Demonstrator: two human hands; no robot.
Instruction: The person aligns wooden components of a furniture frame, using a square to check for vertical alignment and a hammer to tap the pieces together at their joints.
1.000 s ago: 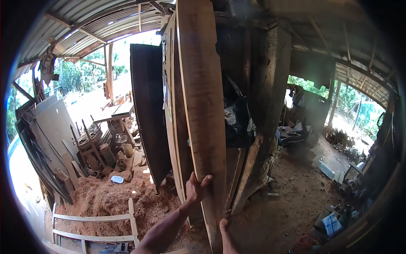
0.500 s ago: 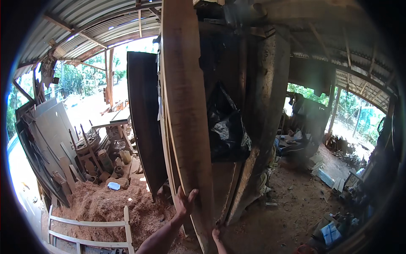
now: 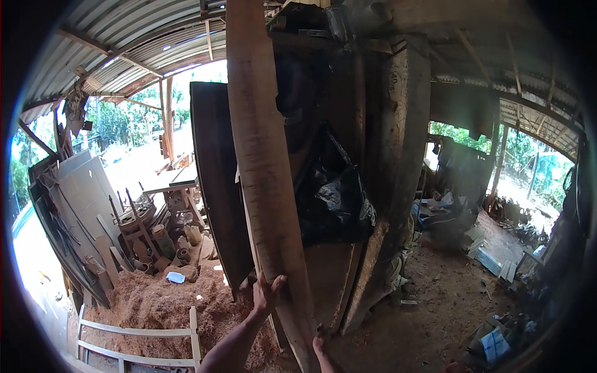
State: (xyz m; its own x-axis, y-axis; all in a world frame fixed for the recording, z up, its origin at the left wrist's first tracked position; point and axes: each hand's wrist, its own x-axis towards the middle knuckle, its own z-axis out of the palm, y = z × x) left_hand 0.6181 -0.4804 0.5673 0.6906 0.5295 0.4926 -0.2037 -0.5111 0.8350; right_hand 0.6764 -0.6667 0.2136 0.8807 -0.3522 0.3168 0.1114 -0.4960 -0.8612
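A long wooden plank (image 3: 264,155) stands nearly upright in front of me, its top leaning a little left and running out of view. My left hand (image 3: 267,292) grips its left edge low down, with the thumb lying across the broad face. Lower still, my right hand (image 3: 319,342) is closed on the plank's right edge; part of that hand is hidden behind the wood. Right behind the plank hangs a crumpled black plastic sheet (image 3: 336,193). Other boards (image 3: 252,230) stand just behind its left edge.
A dark panel (image 3: 214,168) stands left of the plank, a thick post (image 3: 398,143) to the right. Reddish shavings (image 3: 143,304) are heaped on the left floor, with a pale wooden frame (image 3: 137,331) before them. Sheets (image 3: 81,193) lean far left. Assorted items (image 3: 494,345) lie at lower right.
The plank's upper part has tipped to the left, away from the boards and black plastic behind it. Both hands keep their hold on it, and the whole view has shifted slightly.
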